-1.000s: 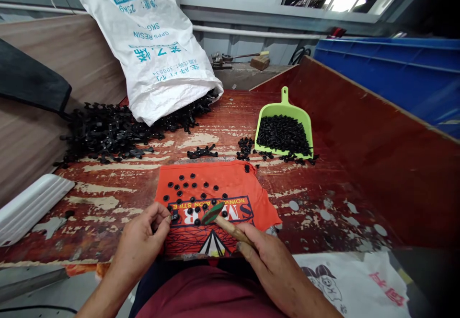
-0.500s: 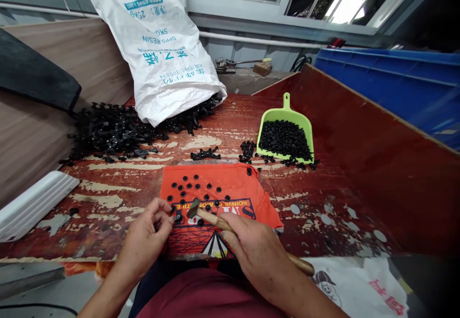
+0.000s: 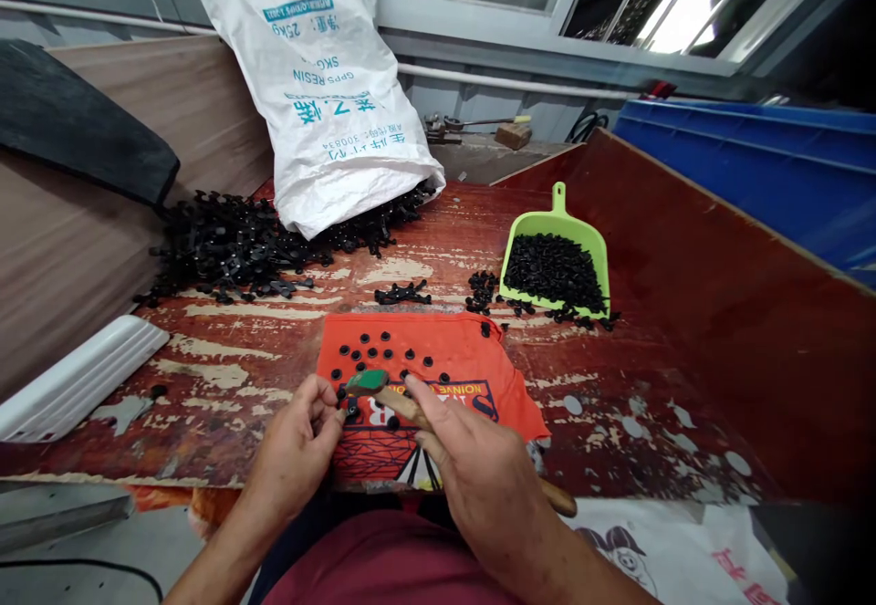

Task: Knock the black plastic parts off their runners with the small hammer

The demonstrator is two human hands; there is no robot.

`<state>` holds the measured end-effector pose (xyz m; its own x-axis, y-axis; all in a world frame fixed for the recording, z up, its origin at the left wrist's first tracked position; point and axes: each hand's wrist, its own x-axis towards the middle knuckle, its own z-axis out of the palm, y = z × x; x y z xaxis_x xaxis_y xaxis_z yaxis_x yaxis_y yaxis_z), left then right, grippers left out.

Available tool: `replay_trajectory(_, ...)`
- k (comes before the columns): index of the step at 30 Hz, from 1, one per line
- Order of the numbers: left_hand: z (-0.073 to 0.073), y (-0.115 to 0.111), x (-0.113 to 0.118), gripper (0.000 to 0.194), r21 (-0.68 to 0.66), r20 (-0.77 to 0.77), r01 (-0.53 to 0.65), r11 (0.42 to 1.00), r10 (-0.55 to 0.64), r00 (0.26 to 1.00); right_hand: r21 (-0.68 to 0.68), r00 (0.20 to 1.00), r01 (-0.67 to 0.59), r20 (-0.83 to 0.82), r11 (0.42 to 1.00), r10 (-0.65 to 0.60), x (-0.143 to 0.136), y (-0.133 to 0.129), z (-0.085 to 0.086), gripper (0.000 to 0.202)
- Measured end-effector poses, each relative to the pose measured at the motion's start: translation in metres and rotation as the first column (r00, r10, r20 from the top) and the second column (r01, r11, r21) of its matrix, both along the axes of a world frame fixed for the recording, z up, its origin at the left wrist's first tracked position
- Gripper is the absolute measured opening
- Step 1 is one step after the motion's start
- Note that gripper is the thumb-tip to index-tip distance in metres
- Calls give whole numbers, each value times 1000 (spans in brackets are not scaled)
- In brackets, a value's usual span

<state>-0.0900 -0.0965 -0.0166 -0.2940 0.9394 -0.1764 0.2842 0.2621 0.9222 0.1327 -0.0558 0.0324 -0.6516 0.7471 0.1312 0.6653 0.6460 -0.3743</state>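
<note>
My right hand (image 3: 485, 468) is wrapped round the wooden handle of a small hammer (image 3: 401, 404). Its head, with a green face showing, is over the orange printed cloth (image 3: 516, 400) in front of me. Beside the hammer head, my left hand (image 3: 297, 445) is closed, thumb and fingertips brought together. A small black plastic button-like part (image 3: 351, 413) sits right at those fingertips; whether they grip it or another piece is hidden. Several more black round parts (image 3: 387, 336) stand spread over the cloth.
A lime dustpan (image 3: 559, 199) full of small black parts lies at the right. Behind, a white resin sack (image 3: 356, 167) opens onto a heap of black moulded pieces (image 3: 233, 249). A white ridged plastic piece (image 3: 88, 377) lies left; a wooden board (image 3: 712, 286) borders the right.
The hammer head has lifted and tilted, so its green face shows. My left hand keeps its closed pose by the black part. The whole view has shifted slightly.
</note>
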Motion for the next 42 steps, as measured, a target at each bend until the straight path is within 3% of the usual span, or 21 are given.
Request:
replay_trajectory(3,0,0,1,16,4,0,6,1000,-6,1000,-42,991,-19,130,999,24,-6,-1,-6,50)
replay_trajectory(6,7,-2,4,16,-8,92,-11,1000,12,996,-109,999,-12,43,994,17,-4,3,-5,53)
replay_trajectory(8,18,-7,5,23,-70,253,-38,997,54,966,-179,992,35,-112,983,-55,5,8,2,51)
replay_trajectory(11,44,-17,2,38,-201,504,-14,979,116,856,-326,948,104,-252,939,-193,23,16,14,48)
replay_trajectory(13,59,-21,-2,55,-221,588,-3,975,136,797,-397,935,119,-264,910,-238,33,18,17,47)
replay_trajectory(15,68,-21,-8,68,-231,580,-65,971,191,792,-422,941,126,-237,898,-243,37,16,14,47)
replay_trajectory(17,68,-18,-13,66,-267,492,-156,951,274,826,-417,954,126,-198,900,-225,35,14,9,48)
replay_trajectory(19,59,-13,-19,52,-260,388,-185,948,278,879,-403,967,111,-168,909,-193,30,10,5,49)
replay_trajectory(23,33,-6,-32,32,-170,125,-11,985,32,992,-398,981,84,-129,914,-146,20,9,6,49)
replay_trajectory(26,28,-5,-39,31,-147,-32,36,988,-41,999,-409,984,86,-109,908,-142,18,10,8,50)
replay_trajectory(29,38,-7,-37,33,-156,142,-91,984,113,983,-439,981,60,-140,897,-134,15,11,7,46)
replay_trajectory(33,52,-11,-19,35,-213,507,-285,935,355,785,-536,961,20,-222,844,-164,-3,12,8,10)
replay_trajectory(34,53,-12,-14,36,-219,561,-297,929,370,741,-566,952,4,-251,824,-176,-10,12,9,4)
replay_trajectory(37,54,-16,-2,36,-221,653,-274,936,351,671,-594,914,-62,-357,802,-193,-30,15,11,15)
replay_trajectory(40,52,-19,4,37,-212,692,-194,958,288,662,-556,883,-82,-425,827,-198,-41,19,9,18)
replay_trajectory(42,49,-20,5,35,-231,690,-122,965,251,679,-589,879,-86,-424,803,-216,-43,20,5,12)
